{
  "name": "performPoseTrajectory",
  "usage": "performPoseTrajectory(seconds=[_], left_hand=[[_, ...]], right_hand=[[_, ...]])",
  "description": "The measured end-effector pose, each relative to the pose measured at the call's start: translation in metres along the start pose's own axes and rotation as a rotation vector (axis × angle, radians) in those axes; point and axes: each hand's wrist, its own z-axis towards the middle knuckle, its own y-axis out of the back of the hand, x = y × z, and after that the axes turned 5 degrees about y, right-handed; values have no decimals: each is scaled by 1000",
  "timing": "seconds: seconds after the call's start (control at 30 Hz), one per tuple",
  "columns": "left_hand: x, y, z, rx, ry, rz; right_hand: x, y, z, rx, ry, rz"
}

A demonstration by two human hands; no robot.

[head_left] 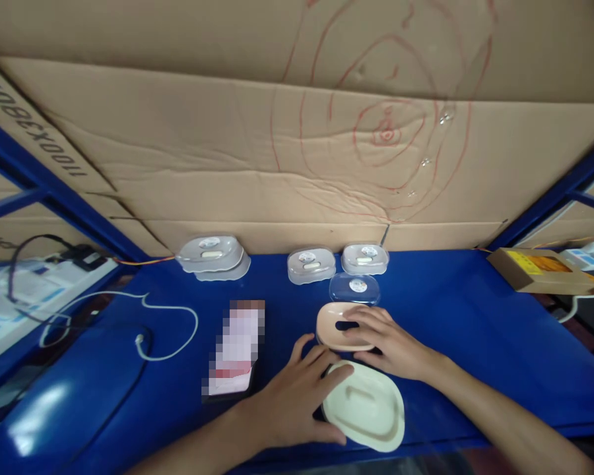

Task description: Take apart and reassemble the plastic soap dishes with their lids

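Note:
A peach oval lid-like piece [331, 323] with a dark slot in its middle lies on the blue table. My right hand [383, 340] grips its right side, fingers over the top near the slot and thumb at the near edge. Closer to me is a pale green oval piece [371, 409] with a raised rim and a bar-shaped mark in its centre. My left hand [301, 396] is open at its left side, one fingertip over its far edge and the thumb near its lower left. Other left fingers reach the peach piece's near-left edge; whether they press on it I cannot tell.
Behind stand a clear cover [344, 290] and several clear-lidded oval boxes [311, 267], some stacked [210, 257]. A phone [235, 349] lies left of my hands. A white cable [178, 353] curls farther left. A cardboard box [544, 272] sits right; a cardboard wall [202, 132] closes the back.

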Motion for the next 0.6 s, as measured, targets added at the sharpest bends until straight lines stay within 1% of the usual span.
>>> performPoseTrajectory(seconds=[0.13,0.2,0.27,0.33,0.4,0.47,0.57,0.6], left_hand=[[2,-3,-1,27,1,1],[5,-6,-4,13,-23,28],[7,-10,-8,-42,-73,100],[10,-11,-10,-126,-116,186],[13,-10,-9,-181,-138,241],[16,-7,-6,-217,-162,274],[15,-3,-4,-235,-180,308],[12,-2,-5,-203,-169,315]], right_hand=[[1,-2,-1,5,-34,-2],[2,-3,-2,18,-50,5],[3,-2,-3,40,-46,9],[2,0,-3,42,-13,4],[-1,3,-5,-6,33,-9],[-5,7,-7,-90,59,-7],[-7,18,-11,-231,6,17],[-7,22,-13,-268,-27,25]])
